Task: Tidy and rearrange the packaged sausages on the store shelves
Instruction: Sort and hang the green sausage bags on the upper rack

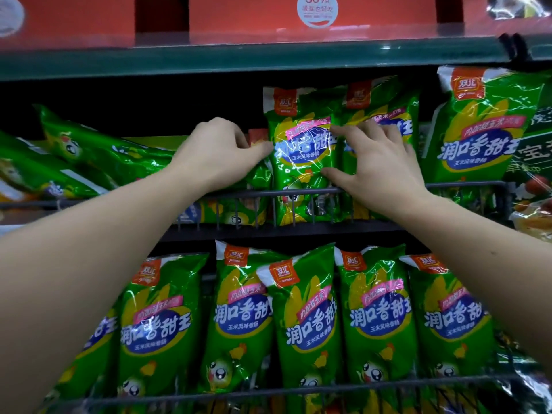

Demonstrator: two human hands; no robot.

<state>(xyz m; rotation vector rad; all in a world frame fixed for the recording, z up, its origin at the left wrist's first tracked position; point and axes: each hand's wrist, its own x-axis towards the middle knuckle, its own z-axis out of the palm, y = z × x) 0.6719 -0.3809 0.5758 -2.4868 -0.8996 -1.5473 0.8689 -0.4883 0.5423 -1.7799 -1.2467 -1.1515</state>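
Both hands steady one upright sausage pack on the middle shelf.

The green sausage pack (301,162) stands upright behind the wire rail (239,194), near the middle of the shelf. The left hand (221,153) comes in from its left with the fingers curled and the thumb tip touching the pack's left edge; I cannot tell whether the curled fingers hold anything. The right hand (379,168) lies with its fingers spread apart: the thumb presses the pack's front low on its right side, and the other fingers reach across a second upright pack (385,112) just behind and to the right. Fallen packs (98,150) lie tilted at the left of the same shelf. A row of matching packs (307,324) stands on the shelf below.
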